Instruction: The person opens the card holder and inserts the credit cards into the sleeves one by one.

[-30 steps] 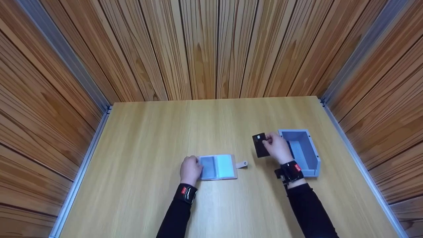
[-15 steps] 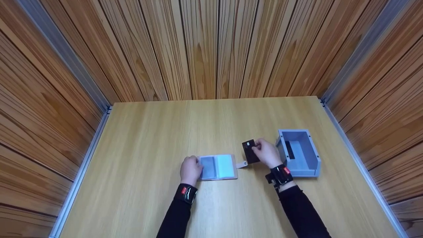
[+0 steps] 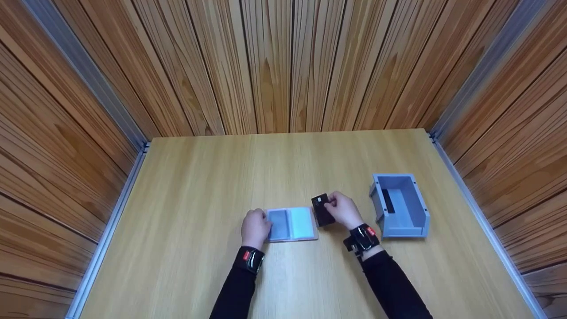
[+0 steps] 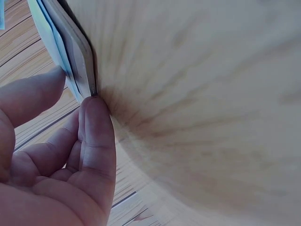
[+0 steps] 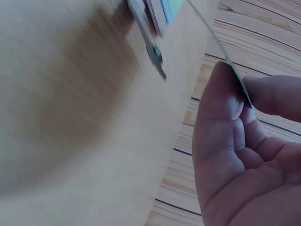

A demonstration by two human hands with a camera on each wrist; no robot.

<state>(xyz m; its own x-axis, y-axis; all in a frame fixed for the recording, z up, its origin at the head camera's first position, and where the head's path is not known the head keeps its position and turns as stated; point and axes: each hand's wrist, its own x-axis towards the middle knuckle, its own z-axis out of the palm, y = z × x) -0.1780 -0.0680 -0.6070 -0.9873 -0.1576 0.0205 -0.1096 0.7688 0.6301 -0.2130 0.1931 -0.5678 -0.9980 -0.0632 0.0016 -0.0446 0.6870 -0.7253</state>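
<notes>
A card holder (image 3: 302, 223) with clear sleeves lies spread on the table, its pages bluish. My left hand (image 3: 256, 228) pinches its left edge, thumb on the pages and fingers at the cover, as the left wrist view shows. In my right hand (image 3: 346, 210) a black card (image 3: 323, 210) with a chip is pinched between thumb and fingers. The card is held just right of the card holder and overlaps its right edge in the head view. Edge-on, the card (image 5: 220, 44) appears thin in the right wrist view, above the holder's snap strap (image 5: 154, 52).
A blue-grey plastic bin (image 3: 400, 206) stands to the right of my right hand, with a dark strip (image 3: 388, 201) inside by its left wall. Wood-panelled walls (image 3: 283, 66) enclose the wooden table (image 3: 212, 177) at the back and both sides.
My right hand has carried the black card leftward and toward me, from beside the bin to the card holder's right edge. The left hand and the card holder have stayed put.
</notes>
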